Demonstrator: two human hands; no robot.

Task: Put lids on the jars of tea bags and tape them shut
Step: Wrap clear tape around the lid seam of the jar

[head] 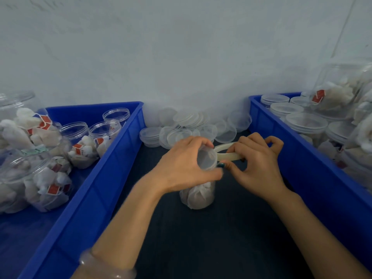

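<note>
The jar (198, 195) of tea bags is standing upright on the dark table (221, 238), in the lane between two blue bins. Its clear lid (206, 159) is sitting on top.

The left hand (185, 168) is gripping the lid from above, with fingers and thumb curled round the rim. This hand is hiding the upper part of the jar, so only the lower body is showing. A pale bracelet (104, 266) is sitting on the left wrist.

The right hand (259, 168) is holding the tape roll (231, 156), a cream ring, with its fingers curled round the band. The roll is lying just beside the lid on the right side. The right thumb tip is meeting the lid's edge. Whether any tape is stuck to the jar cannot be told.

Surroundings:
- A heap of loose lids (189, 121) is lying behind the jar, against the wall (181, 47), close to the hands.
- The left bin (100, 168) is holding open jars (82, 146) filled with tea bags.
- The right bin (302, 158) is holding lidded jars (306, 123), some stacked.
- Both bin walls are flanking the forearms closely.
</note>
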